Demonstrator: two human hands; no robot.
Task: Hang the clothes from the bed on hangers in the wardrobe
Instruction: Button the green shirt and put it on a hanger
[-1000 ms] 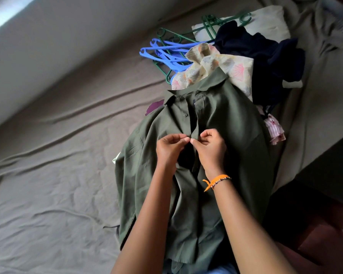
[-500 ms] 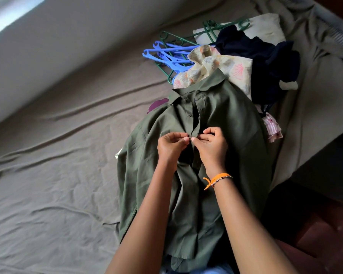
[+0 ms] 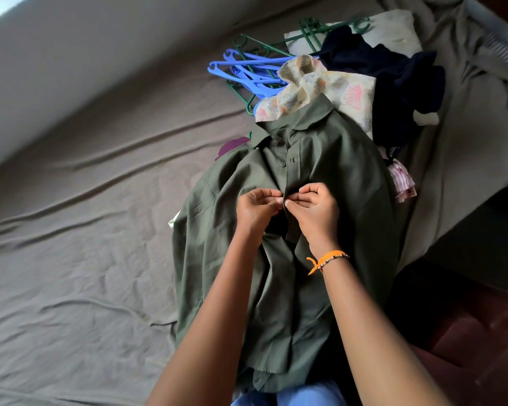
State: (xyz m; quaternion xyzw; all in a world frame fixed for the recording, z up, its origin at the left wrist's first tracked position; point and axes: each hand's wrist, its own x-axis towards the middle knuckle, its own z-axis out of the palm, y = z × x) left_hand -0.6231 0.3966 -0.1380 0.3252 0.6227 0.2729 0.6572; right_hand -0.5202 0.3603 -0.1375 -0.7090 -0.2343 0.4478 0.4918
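Olive-green shirt is lying front-up on the bed sheet, collar pointing away from the person, hem reaching the near edge of the bed. Top two buttons below the collar are showing on the placket.

Left hand is pinching the left edge of the placket, fingers curled, thumb and forefinger tips meeting on the cloth. Right hand is pinching the opposite edge, fingers likewise curled; an orange wristband is sitting on that wrist. The two sets of fingertips are almost touching at the placket, about mid-chest of the shirt. Whether a button is between them cannot be told.

Beyond the collar, a shell-print garment is lying partly under the shirt. A dark navy garment is resting to its right, overlapping a pale pillow. A pink striped garment is peeking out at the shirt's right side, and a purple piece at its left near the collar.

Blue hangers and green hangers are lying in a heap on the sheet, just left of the shell-print garment, some green ones reaching onto the pillow.
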